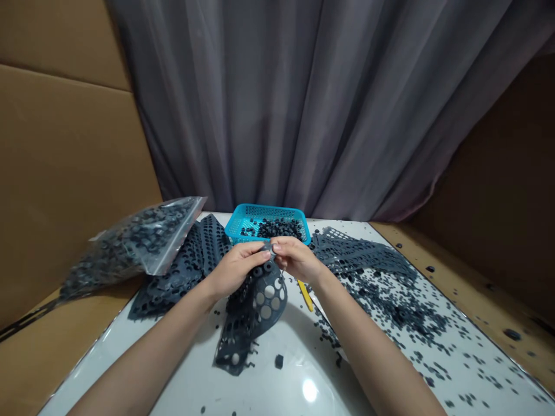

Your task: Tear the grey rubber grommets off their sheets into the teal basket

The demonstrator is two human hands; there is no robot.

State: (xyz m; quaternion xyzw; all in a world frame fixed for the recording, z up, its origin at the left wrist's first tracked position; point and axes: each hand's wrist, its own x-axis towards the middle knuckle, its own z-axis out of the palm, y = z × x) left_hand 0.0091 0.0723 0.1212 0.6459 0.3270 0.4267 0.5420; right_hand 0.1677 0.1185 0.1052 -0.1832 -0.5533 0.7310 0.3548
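Note:
My left hand [236, 267] and my right hand [295, 258] meet over the middle of the white table [303, 370]. Both pinch the top edge of a dark grey rubber sheet [254, 315] that hangs down between them, with round holes where pieces are out. The fingertips of both hands close together on a small round piece at the sheet's top edge [267, 249]. Just behind the hands stands a blue plastic basket [243, 222] holding several small black rubber rings.
A clear zip bag [134, 242] full of black rings leans at the left. More perforated rubber sheets lie left [182, 271] and right [364, 257]. Loose bits [416, 323] scatter over the right side. A yellow tool [306, 296] lies under my right wrist. A grey curtain hangs behind.

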